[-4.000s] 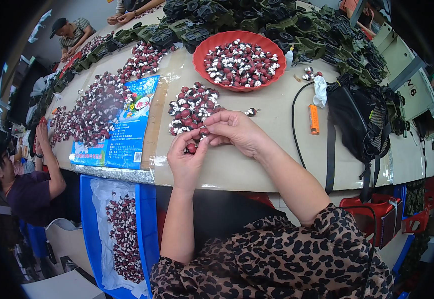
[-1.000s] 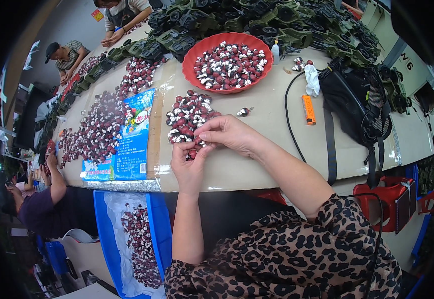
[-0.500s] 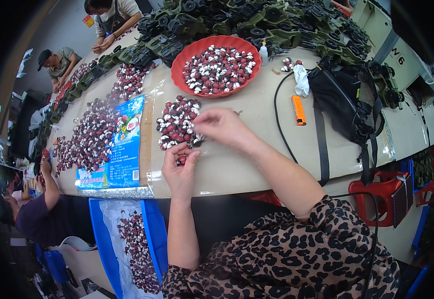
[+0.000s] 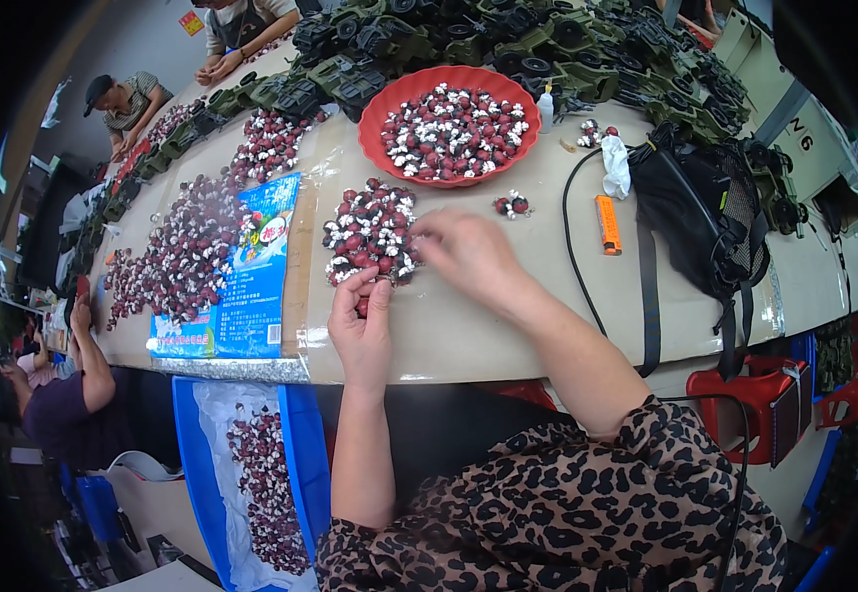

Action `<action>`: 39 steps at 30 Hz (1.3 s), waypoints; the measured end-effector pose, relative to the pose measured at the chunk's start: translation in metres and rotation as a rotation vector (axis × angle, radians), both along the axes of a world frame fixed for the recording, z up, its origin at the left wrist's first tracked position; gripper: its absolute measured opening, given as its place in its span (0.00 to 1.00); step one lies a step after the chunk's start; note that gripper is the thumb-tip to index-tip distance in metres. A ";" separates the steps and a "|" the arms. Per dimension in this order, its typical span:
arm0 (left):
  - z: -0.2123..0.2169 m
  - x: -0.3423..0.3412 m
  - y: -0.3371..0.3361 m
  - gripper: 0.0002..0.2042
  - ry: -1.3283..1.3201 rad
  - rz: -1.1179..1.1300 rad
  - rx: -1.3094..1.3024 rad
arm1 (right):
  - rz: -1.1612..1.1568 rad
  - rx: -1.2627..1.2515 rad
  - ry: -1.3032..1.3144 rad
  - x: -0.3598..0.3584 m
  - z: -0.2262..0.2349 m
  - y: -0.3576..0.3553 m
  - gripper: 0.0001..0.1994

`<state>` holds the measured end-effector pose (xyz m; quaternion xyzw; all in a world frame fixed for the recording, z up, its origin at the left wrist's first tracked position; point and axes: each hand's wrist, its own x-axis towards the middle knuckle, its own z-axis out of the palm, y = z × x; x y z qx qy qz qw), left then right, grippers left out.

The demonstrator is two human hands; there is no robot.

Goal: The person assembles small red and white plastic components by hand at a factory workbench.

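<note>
We have one red bead [image 4: 362, 308] in the left hand [image 4: 358, 326], partly hidden between thumb and curled fingers, at the near side of the pile [image 4: 372, 232]; the fingers are drawn in around it with little gap. The right hand [image 4: 468, 252] is blurred at the pile's right edge, fingers bent together, and we cannot tell whether they hold anything or how far they are parted. Beyond the pile, to the far right, sits the red bowl [image 4: 371, 128] of like beads, and a small loose cluster [image 4: 511, 204] lies on the table [image 4: 468, 345] to the right. We judge each bead light and hard, its red rounded part smooth enough to slip or roll under a careless pinch. The white and dark bits on those in the pile look thinner, and we would expect them to snag on neighbours or take a bend if squeezed. So we would take hold across the red round with thumb and forefinger pads, lightly, leaving the white bits free of pressure.
</note>
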<state>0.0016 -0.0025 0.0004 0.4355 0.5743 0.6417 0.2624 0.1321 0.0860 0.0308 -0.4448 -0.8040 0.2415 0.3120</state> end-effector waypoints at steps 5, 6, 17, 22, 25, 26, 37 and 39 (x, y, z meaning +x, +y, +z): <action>0.000 0.001 0.003 0.09 -0.015 -0.037 0.016 | 0.252 0.019 -0.015 -0.006 -0.014 -0.006 0.11; -0.001 0.000 0.004 0.09 -0.015 -0.033 0.016 | 0.271 -0.035 0.004 -0.006 -0.014 -0.005 0.12; -0.002 -0.001 0.003 0.11 0.063 -0.041 -0.073 | 0.296 -0.868 0.621 -0.012 -0.008 -0.002 0.06; -0.001 -0.003 0.001 0.12 0.000 -0.050 0.006 | 0.375 -0.984 0.618 -0.008 -0.003 -0.004 0.10; 0.000 0.000 0.003 0.13 -0.048 -0.072 0.046 | 0.418 -0.941 0.571 -0.007 0.001 -0.006 0.13; 0.001 0.000 0.004 0.13 -0.068 -0.083 0.067 | 0.416 -0.941 0.569 -0.006 0.002 -0.006 0.13; -0.004 -0.003 0.001 0.11 0.050 -0.085 0.022 | 0.431 -0.965 0.417 -0.007 0.000 -0.006 0.14; -0.003 -0.003 0.001 0.11 0.069 -0.082 0.039 | 0.433 -0.965 0.411 -0.008 0.000 -0.006 0.13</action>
